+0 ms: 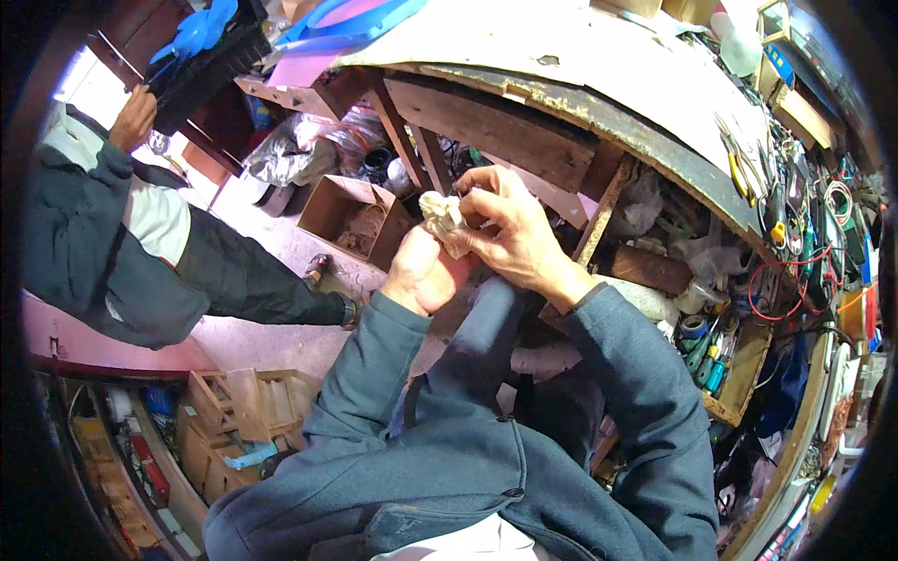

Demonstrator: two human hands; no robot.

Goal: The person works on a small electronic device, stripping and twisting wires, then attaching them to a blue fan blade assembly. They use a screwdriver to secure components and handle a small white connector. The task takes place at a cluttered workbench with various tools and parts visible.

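Observation:
In front of my body, above my lap, both hands meet around a small cream-coloured lumpy piece [441,208]. Its folded surface could be crumpled cloth or carving; I cannot tell which. My left hand [418,273] is closed round its lower part, so much of it is hidden. From the right, my right hand [513,232] bends over it with thumb and fingers pressed against its side. Whether anything small sits between those right fingertips I cannot make out.
A workbench [655,70] curves across the far side, with pliers [734,168] and cables at its right. Below it are an open cardboard box [351,222] and a drawer of tools [734,374]. Another person [140,234] stands at left. Wooden crates [248,402] sit at lower left.

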